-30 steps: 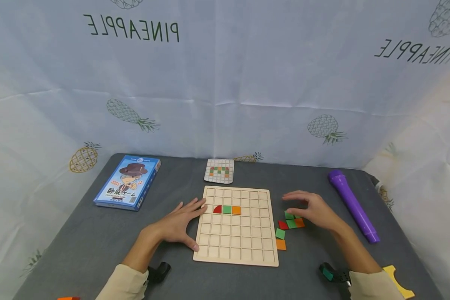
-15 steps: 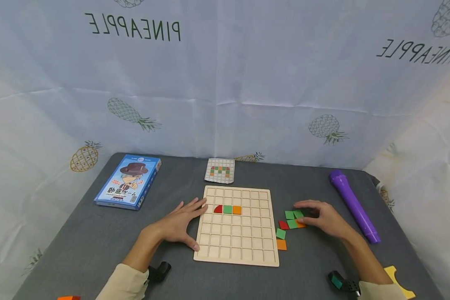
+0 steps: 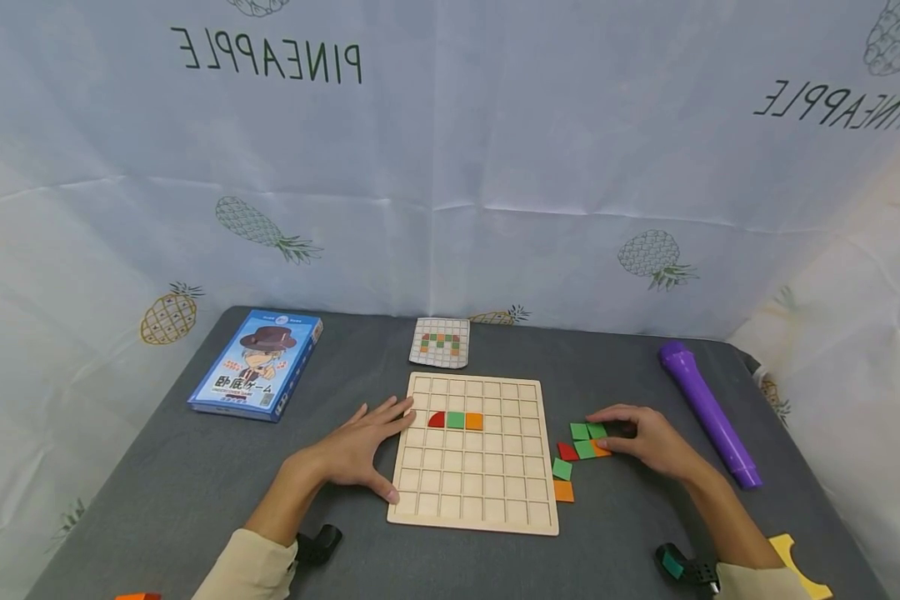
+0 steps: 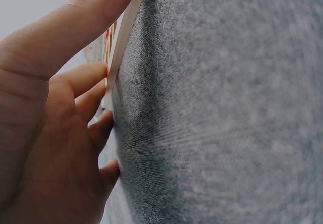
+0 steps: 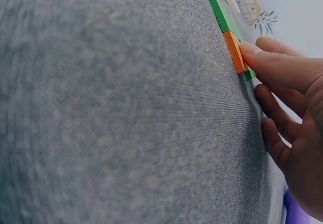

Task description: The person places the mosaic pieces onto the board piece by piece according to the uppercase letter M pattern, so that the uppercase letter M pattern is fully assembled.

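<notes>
On the dark counter point(image 3: 360, 550), in the middle, lies the board point(image 3: 471, 483) — pale wood, square, with rounded corners and thin raised lines that mark off a grid of cells. In its third row from the far edge sit three flat pieces side by side: a red quarter point(image 3: 437, 420) with one curved side, a green square point(image 3: 455, 421) and an orange square point(image 3: 474, 422).

The left hand point(image 3: 363, 450) rests at the board's left edge, fingers spread and extended, the thumb touching near the close corner and a fingertip meeting the side farther up.

Just off the board's right side lie the loose tiles point(image 3: 562, 470), green, orange and red, plain and thick-edged, some of them touching. The right hand point(image 3: 641, 435) is over the far end of this group, its fingers gently bent. The thumb touches an orange tile point(image 5: 233, 51) — whether the fingers pinch anything, I cannot tell.

Beyond the board is a card point(image 3: 439, 342) printed with a small grid and coloured shapes. A blue box point(image 3: 258, 362) lies to the left, a purple tube point(image 3: 708, 412) to the right, and a yellow piece point(image 3: 801, 568) shows by the right sleeve point(image 3: 761, 583). Behind hangs a pale cloth point(image 3: 450, 150) with pineapples and mirrored lettering.
</notes>
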`<state>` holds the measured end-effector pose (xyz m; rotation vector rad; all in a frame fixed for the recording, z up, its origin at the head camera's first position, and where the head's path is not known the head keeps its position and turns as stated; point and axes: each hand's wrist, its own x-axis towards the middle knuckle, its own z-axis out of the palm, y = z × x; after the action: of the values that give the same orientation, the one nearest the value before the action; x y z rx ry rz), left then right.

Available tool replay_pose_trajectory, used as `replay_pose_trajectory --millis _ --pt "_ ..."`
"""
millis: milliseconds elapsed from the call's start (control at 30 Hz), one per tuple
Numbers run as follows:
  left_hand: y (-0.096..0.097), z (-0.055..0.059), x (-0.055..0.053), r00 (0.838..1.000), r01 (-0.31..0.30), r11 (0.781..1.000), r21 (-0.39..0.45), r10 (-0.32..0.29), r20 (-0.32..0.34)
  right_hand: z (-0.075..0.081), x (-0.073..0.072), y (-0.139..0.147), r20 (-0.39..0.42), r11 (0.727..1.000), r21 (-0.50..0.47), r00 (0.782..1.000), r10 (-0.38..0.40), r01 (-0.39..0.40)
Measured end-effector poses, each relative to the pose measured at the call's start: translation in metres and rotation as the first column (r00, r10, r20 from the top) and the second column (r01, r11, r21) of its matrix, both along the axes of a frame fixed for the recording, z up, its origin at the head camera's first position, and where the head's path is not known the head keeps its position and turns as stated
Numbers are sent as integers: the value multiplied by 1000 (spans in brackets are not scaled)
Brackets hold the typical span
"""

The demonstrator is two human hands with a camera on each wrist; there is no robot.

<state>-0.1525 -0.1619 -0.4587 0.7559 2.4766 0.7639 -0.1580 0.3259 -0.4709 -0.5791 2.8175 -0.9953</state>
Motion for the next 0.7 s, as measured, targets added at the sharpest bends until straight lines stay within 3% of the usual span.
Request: replay_pose_trajectory --millis 500,700 --pt "0 -1 0 1000 -3 1000 -1 3 -4 -1 -1 -2 -70 999 -35 997 17 -20" --pt "-1 -2 0 1000 7 1000 9 -7 -11 2 -2 -4 -51 999 -28 999 16 -17"
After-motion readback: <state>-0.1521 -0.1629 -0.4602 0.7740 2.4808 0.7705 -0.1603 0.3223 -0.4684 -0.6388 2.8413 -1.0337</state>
